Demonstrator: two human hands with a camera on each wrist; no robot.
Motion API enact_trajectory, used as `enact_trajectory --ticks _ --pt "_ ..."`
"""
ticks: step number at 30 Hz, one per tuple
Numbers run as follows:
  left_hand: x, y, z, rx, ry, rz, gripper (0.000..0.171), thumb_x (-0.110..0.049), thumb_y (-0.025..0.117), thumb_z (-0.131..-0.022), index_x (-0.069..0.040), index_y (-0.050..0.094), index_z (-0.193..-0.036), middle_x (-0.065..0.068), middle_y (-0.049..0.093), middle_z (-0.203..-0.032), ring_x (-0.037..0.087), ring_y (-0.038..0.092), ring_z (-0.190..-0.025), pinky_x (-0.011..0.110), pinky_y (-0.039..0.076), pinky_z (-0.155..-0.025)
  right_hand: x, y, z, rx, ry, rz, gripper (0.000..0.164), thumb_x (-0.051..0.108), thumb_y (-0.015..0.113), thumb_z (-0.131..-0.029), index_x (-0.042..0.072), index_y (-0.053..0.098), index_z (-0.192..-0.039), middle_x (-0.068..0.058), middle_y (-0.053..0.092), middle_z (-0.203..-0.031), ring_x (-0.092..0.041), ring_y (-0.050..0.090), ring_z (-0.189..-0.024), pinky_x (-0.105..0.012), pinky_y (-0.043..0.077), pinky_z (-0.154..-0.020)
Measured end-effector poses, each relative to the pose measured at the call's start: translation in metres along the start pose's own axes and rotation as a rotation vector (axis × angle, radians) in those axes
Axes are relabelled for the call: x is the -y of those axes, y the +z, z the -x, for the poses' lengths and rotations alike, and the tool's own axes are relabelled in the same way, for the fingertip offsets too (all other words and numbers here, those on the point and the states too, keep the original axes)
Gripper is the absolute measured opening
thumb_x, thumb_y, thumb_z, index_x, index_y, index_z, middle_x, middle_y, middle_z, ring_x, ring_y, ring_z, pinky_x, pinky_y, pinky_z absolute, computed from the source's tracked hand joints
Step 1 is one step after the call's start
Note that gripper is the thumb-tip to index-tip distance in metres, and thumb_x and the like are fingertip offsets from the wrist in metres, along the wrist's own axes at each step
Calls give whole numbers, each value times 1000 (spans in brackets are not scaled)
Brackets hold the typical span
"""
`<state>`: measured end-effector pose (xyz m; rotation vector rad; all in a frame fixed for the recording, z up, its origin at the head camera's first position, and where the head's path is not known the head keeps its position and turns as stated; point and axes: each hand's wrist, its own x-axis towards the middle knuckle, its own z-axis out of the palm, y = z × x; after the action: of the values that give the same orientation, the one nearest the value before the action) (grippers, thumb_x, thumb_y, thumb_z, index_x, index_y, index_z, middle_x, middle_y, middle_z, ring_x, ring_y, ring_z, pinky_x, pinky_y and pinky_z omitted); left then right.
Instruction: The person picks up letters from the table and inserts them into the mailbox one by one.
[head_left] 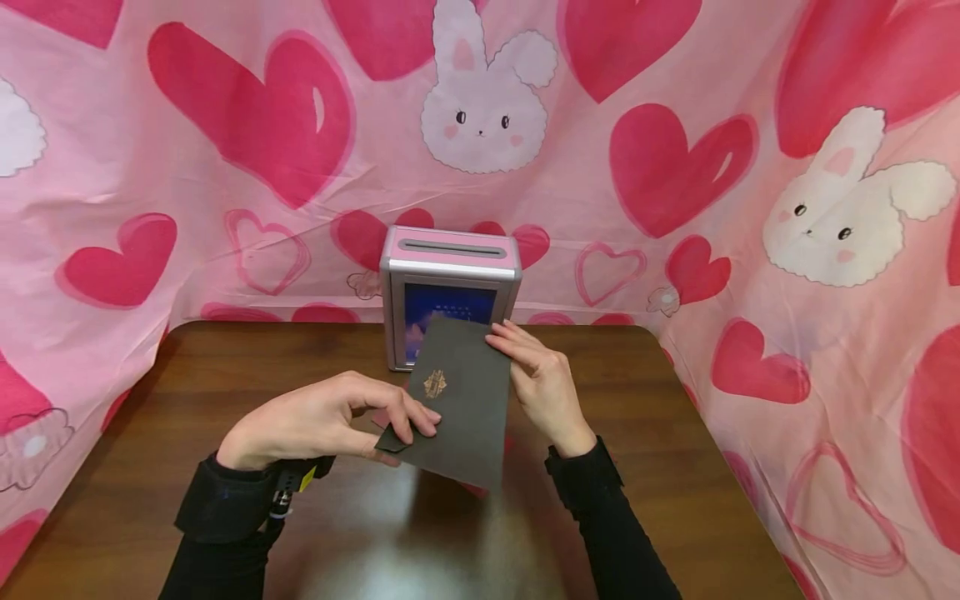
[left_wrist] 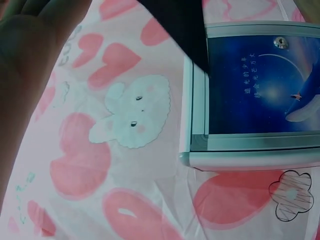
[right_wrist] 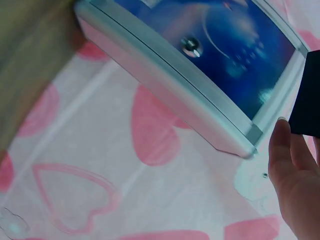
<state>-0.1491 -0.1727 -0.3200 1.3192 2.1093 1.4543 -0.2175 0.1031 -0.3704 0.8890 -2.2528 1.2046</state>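
Observation:
A dark grey envelope [head_left: 472,400] with a gold emblem is held up at a slant over the table, in front of a pink and silver slotted box [head_left: 453,243]. My left hand [head_left: 322,421] pinches its lower left corner, fingers on top and thumb under the edge. At the upper right edge my right hand [head_left: 543,387] grips it with the fingertips; the thumb is hidden. The envelope's far end overlaps the box's blue front panel. In the right wrist view, fingers [right_wrist: 282,142] touch the envelope's dark corner [right_wrist: 306,100]. The left wrist view shows another dark corner [left_wrist: 187,35].
Something red [head_left: 476,490] lies mostly hidden under the envelope. The box stands near the back edge of the brown wooden table [head_left: 637,467], its long slot [head_left: 452,248] on top and a round lock [right_wrist: 191,47] on its front. A pink heart-and-rabbit cloth [head_left: 480,192] hangs behind.

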Motion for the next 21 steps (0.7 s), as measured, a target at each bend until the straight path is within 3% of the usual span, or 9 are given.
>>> enact_trajectory --ticks 6,11,14,16,18,20,21 --pt "-5 -5 0 -38 -16 -17 12 -10 72 -84 -16 65 -92 3 70 -114 19 57 -117 30 49 -93 7 -5 -25 -43 -88 12 31 -11 55 -88 1 71 -112 -16 66 -122 -22 53 -122 -49 46 -100" --pt "-10 -13 -3 -114 44 -34 18 0 69 -83 -12 66 -97 6 70 -114 21 59 -114 23 49 -92 8 -5 -44 -45 -61 -4 28 -5 57 -90 1 71 -113 -15 66 -122 -19 52 -123 -46 43 -103" --pt "-19 -21 -8 -263 130 -46 29 16 62 -81 -6 69 -99 9 71 -112 25 61 -111 20 51 -91 10 -5 -58 -64 -12 -20 25 2 61 -90 3 71 -113 -13 68 -120 -17 55 -119 -44 48 -100" --pt "-26 -29 -14 -387 207 -79 35 25 56 -79 1 70 -100 11 71 -112 26 62 -109 16 51 -86 12 -6 -69 -76 21 -27 24 8 64 -90 4 72 -112 -13 69 -117 -18 64 -101 -42 56 -82" --pt "-33 -37 -22 -499 268 -146 38 29 52 -78 5 71 -101 13 72 -110 25 64 -103 12 50 -73 13 -7 -80 -79 49 -24 24 11 65 -90 5 72 -112 -13 71 -113 -17 67 -91 -41 58 -71" --pt "-39 -43 -30 -587 290 -225 36 26 57 -78 4 72 -103 12 73 -108 17 65 -90 12 44 -60 14 -8 -90 -78 80 -12 24 12 65 -90 6 73 -111 -12 73 -109 -17 67 -84 -39 59 -64" --pt "-40 -46 -33 -627 298 -268 34 24 61 -78 4 72 -104 13 73 -106 14 65 -85 13 42 -57 14 -8 -95 -75 99 0 23 11 65 -90 8 73 -111 -11 74 -104 -18 66 -73 -40 58 -57"
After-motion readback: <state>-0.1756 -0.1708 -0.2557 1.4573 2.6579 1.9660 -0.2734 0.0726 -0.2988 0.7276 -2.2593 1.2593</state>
